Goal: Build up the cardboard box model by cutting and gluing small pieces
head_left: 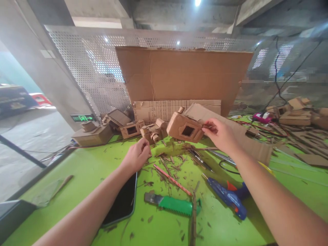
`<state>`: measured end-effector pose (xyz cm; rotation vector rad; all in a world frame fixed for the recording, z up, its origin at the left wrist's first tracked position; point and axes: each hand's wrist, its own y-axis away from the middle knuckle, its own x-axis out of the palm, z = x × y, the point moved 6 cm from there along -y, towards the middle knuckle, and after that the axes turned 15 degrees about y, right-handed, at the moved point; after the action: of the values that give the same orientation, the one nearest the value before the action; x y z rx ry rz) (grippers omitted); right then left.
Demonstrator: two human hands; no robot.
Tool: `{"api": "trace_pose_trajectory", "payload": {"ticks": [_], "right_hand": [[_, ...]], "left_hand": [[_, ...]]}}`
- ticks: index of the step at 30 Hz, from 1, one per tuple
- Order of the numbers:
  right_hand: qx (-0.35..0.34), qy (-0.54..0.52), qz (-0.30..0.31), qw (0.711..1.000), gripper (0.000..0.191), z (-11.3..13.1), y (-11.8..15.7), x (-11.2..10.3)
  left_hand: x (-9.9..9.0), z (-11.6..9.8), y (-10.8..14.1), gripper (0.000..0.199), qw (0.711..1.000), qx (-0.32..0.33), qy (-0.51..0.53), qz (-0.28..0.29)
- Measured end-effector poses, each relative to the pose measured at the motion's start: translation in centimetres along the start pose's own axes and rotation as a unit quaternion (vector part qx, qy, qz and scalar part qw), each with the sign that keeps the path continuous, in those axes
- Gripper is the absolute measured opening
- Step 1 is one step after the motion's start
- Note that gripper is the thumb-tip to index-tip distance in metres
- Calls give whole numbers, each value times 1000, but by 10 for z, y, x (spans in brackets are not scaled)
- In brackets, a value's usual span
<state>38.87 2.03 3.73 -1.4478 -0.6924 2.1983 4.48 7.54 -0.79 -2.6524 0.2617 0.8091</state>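
Note:
Between the thumb and fingers of my right hand (pixel 217 133) is the right edge of a cardboard model camera (pixel 175 125). It is tilted and has a dark square opening in its facing side. My left hand (pixel 137 154) is closed near the middle of the green table, its fingers curled; whatever they hold, if anything, is hidden. Just beyond it lies a second cardboard camera (pixel 154 133) with a round lens piece. To the left of that one is another cardboard camera (pixel 131 130) with a dark window.
Nearest me lie a green utility knife (pixel 175 205), a pink pencil (pixel 172 179), a blue glue gun (pixel 225 196) and a phone (pixel 122 201). Cardboard scraps litter the green table (pixel 84 177). A big cardboard sheet (pixel 189 75) stands behind. Cardboard parts (pixel 294 118) pile up at the right.

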Motion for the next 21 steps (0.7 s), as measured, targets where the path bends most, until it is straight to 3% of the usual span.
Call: {"api": "trace_pose_trajectory", "payload": {"ticks": [3,6,10,14,21], "right_hand": [[-25,-13,31,999,15,14,6,12],[-48,-5,66,997,18,27,12,24],[-64,7,86,994,32,37,16,23],[-89,-19,118,989,41,43,17,19],[-51,-126,210,968,43,34,19,31]], "left_hand": [[1,-2,1,11,1000,3,13,-1],[9,-6,5,23,999,21,37,25],[21,-12,8,36,996,38,54,60],[21,-8,7,43,999,11,23,35],[17,-4,5,58,999,-31,-14,21]]}}
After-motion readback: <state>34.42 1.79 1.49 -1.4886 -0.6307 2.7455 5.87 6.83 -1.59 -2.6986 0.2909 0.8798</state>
